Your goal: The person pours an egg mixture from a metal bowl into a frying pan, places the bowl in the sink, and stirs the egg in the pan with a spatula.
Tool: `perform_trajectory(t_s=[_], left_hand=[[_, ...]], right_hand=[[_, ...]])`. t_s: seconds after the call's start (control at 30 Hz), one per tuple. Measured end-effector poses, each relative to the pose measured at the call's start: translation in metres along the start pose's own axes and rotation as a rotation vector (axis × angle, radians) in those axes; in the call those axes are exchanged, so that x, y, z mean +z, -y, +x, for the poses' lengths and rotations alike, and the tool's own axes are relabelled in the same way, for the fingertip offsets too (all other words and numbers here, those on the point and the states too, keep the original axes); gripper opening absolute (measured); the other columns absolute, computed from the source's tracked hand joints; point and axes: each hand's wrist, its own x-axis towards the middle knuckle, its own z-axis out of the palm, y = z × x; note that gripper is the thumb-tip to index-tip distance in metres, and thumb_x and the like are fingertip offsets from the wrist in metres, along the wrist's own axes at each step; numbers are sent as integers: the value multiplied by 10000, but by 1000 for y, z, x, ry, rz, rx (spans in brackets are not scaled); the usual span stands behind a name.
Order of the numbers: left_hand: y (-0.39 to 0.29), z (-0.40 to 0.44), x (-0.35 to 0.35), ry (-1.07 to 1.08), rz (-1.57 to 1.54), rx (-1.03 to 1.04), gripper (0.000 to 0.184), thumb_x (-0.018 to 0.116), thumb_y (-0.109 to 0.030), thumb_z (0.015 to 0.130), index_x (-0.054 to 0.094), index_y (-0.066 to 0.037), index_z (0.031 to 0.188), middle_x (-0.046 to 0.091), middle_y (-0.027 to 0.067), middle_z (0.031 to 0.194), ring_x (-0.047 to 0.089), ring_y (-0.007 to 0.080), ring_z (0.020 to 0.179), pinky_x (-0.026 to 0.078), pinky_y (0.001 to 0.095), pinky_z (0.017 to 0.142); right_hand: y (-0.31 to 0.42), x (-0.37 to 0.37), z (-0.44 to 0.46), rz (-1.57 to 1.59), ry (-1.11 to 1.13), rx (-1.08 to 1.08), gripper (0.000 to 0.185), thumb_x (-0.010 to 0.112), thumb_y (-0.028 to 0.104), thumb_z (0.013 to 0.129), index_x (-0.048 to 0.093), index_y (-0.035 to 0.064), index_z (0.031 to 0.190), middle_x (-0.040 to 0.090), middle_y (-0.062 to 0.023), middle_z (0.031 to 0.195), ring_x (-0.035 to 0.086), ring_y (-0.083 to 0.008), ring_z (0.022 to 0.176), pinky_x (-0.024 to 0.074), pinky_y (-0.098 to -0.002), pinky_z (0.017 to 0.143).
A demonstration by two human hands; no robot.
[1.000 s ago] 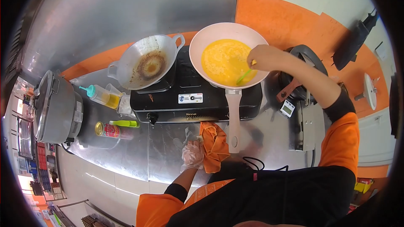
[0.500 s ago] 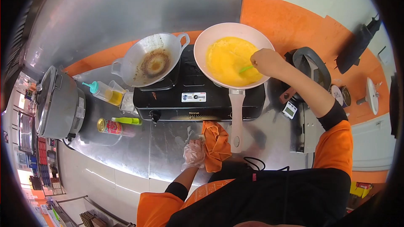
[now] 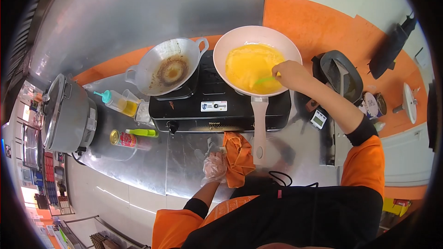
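Note:
My right hand is bare and closed around a bright green utensil, whose tip dips into yellow beaten egg. Its shape is blurred, perhaps a spatula. The egg spreads across the base of a pale pink frying pan on the right burner. The pan's handle points toward me. Down at the counter's front edge, my left hand wears a clear plastic glove. Its fingers curl at the left edge of a crumpled orange cloth, seemingly gripping it; the fingertips are partly hidden.
A stained wok occupies the left burner of the black gas stove. Left of it stand an oil bottle, a can, a green-handled tool and a large cooker. Rightward are a timer and dark pans.
My right hand has shifted slightly left and down, moving the green utensil tip leftward through the egg. The left hand stays beside the cloth; the whole view shifts slightly.

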Motion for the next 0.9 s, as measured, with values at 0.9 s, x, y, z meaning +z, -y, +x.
perform_trajectory(t_s=[0.9], left_hand=[[-1,-1,-1,4,39,36,245,508,-272,835,551,-37,891,564,178,847,565,348,756,459,450,659]], right_hand=[[-23,33,57,397,-24,184,111,649,154,692,661,106,792,636,-106,906,587,-276,896,462,-346,784]])
